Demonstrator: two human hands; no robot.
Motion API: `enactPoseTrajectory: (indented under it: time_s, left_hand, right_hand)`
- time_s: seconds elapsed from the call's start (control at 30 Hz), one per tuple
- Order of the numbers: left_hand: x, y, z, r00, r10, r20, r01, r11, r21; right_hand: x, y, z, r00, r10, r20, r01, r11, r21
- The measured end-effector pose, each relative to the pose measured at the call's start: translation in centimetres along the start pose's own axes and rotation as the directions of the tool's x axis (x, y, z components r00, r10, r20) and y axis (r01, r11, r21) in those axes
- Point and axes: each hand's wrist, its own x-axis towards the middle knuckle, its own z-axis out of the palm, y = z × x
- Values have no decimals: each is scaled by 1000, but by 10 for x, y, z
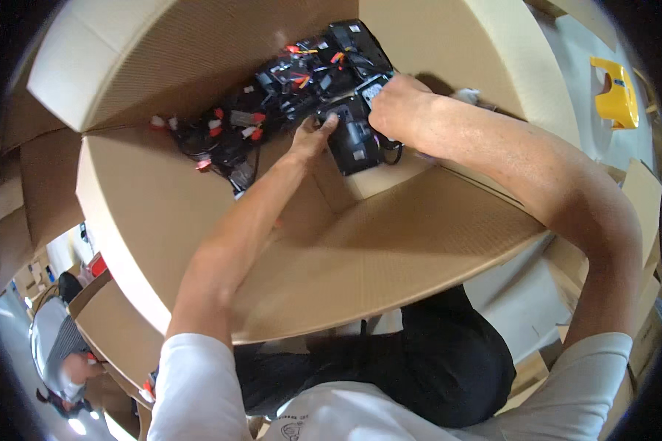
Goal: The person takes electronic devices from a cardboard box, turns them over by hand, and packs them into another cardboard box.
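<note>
Both my arms reach down into a large cardboard box [390,235]. My left hand [312,138] grips the left edge of a flat black electronic unit [344,147], thumb on top and fingers curled underneath. At the unit's upper right, my right hand [403,110] is closed, its fingertips mostly hidden. Whatever it holds cannot be made out. A dark piece with a pale label [373,90] lies right beside that hand. Beyond the hands lies a pile of black electronic parts and cables [301,77] with red, orange and white connectors.
More cables with red and white plugs [232,125] lie at the box's left. Outside, a yellow plastic piece [616,92] is on the pale floor to the right. At lower left, another person [59,353] is beside a second cardboard box [114,323].
</note>
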Motion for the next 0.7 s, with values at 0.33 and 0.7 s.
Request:
enactPoseTrajectory:
  time_s: [0.33, 0.7]
  left_hand:
    - [42, -69, 34, 977, -62, -203, -11, 940, -342]
    - [-27, -67, 86, 902, -383, -199, 401, 915, 55]
  right_hand:
    - [-6, 28, -50, 942, 326, -79, -328, 945, -14]
    - [-26, 32, -34, 913, 323, -249, -355, 930, -94]
